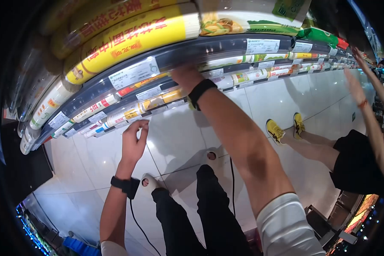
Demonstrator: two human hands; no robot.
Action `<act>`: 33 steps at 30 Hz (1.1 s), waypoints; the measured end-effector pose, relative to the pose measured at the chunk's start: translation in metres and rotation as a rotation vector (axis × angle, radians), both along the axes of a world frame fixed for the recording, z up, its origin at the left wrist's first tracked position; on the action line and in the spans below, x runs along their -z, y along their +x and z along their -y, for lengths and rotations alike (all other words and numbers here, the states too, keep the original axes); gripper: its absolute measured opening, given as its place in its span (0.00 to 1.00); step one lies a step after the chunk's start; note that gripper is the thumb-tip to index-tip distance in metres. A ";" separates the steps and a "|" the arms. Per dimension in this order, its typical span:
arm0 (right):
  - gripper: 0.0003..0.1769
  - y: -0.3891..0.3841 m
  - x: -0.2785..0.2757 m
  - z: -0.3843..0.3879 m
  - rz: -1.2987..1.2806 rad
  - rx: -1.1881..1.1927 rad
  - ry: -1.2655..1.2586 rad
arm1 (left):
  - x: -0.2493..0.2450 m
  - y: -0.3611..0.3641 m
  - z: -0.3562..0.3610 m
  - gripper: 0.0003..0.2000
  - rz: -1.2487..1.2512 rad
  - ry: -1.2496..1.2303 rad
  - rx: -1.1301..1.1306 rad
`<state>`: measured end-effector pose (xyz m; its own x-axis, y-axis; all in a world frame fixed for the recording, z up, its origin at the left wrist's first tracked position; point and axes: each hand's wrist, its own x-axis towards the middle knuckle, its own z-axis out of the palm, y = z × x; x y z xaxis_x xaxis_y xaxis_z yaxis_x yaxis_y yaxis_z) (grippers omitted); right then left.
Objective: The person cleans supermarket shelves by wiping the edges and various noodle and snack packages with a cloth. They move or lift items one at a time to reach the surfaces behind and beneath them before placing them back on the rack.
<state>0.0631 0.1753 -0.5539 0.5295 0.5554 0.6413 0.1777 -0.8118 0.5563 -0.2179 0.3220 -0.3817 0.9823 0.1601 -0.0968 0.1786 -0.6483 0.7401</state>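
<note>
My right hand (187,77) reaches in at a lower shelf, under the dark shelf edge with price tags; its fingers are hidden in shadow and blur. My left hand (135,138) hangs in front of the lowest shelf, thumb and fingers curled close together, with nothing visible between them. Above, yellow noodle packs (136,36) lie on the top shelf beside a white and green pack (247,21). Rolled noodle packs (132,112) line the lower shelves. Black bands circle both my wrists.
At the right stands another person in black shorts (356,162) and yellow shoes (275,131), arms stretched toward the shelves. Pale floor tiles (89,170) lie below, with my legs and two dark cables. A dark box-like object (27,162) is at the left.
</note>
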 end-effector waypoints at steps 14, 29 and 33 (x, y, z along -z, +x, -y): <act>0.23 -0.051 -0.113 0.030 -0.941 -0.267 0.338 | 0.004 -0.054 0.001 0.10 -0.274 -0.108 -0.056; 0.33 -0.013 -0.168 0.218 -1.167 -0.084 0.301 | -0.016 0.092 0.032 0.12 0.094 0.186 0.217; 0.36 -0.029 -0.122 0.210 -0.905 -0.311 0.503 | -0.014 0.087 0.060 0.11 -0.091 0.095 0.092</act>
